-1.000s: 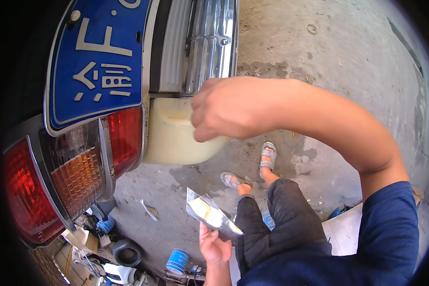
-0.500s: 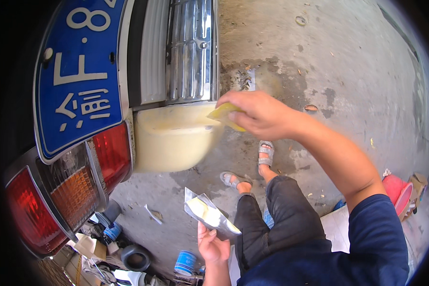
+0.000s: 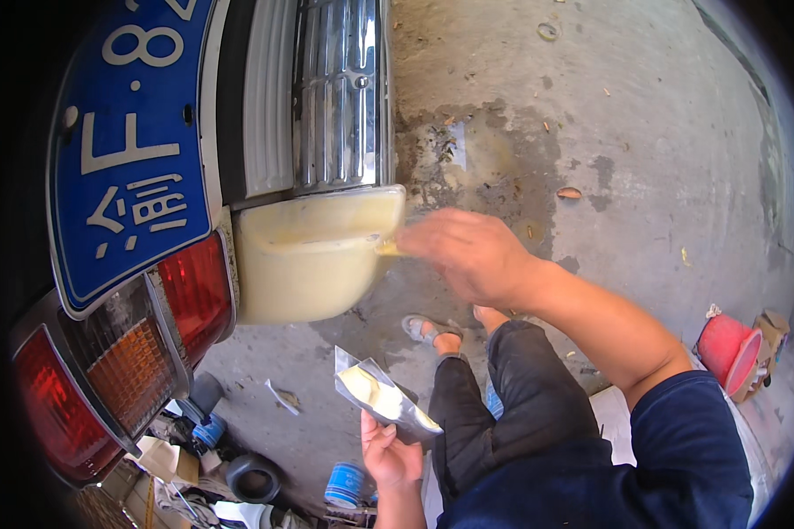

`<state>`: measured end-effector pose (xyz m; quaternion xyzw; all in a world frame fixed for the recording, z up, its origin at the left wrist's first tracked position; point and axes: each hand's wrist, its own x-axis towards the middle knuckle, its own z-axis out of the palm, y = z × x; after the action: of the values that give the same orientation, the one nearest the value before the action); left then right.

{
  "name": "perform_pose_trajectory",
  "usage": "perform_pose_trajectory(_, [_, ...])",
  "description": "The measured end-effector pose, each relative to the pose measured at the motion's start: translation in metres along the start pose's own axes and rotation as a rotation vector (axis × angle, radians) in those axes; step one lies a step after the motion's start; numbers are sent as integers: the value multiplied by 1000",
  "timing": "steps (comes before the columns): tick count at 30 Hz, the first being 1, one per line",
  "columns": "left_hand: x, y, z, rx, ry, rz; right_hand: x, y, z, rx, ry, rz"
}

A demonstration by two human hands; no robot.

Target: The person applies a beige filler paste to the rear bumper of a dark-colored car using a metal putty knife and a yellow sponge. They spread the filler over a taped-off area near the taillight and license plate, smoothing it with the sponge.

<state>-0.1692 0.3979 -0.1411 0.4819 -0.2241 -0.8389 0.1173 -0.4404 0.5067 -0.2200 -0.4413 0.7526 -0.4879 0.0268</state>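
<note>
My right hand (image 3: 475, 257), slightly blurred, grips a yellow putty spreader (image 3: 389, 249) whose edge lies at the outer side of the cream-coated bumper corner (image 3: 304, 280). Smeared filler shows on that corner, with a small grey spot near its ridge. Lower down, my left hand (image 3: 388, 454) holds a flat, greyish sheet-like palette (image 3: 413, 422) from below. A lump of pale cream putty (image 3: 369, 388) lies on this palette. The palette is apart from the bumper.
Beside the corner are the red and amber tail light (image 3: 119, 361), blue licence plate (image 3: 132, 150) and chrome bumper strip (image 3: 340, 97). A blue can (image 3: 343, 485) and a tyre (image 3: 253, 477) stand lower left. A red bucket (image 3: 728, 353) lies at right.
My right hand and the spreader have moved down from the corner's upper edge to its outer side. The view has shifted slightly; my left hand keeps its hold on the palette.
</note>
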Motion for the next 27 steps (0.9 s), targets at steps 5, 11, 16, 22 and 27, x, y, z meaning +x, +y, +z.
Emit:
perform_pose_trajectory(5, [1, -1, -3, 26, 6, -2, 18, -8, 1, 49, -22, 54])
perform_pose_trajectory(11, [-1, -1, 0, 33, 1, 6, -4, -8, 1, 73, 27, 108])
perform_pose_trajectory(16, [0, -1, 4, 33, -9, 5, 10, -20, 3, 49, 50, 76])
perform_pose_trajectory(22, [-2, 0, 7, 38, -22, -2, -6, -13, -4, 126, 25, 197])
perform_pose_trajectory(27, [-2, 0, 8, 31, -40, 5, 24, -4, -16, 158, -153, 392])
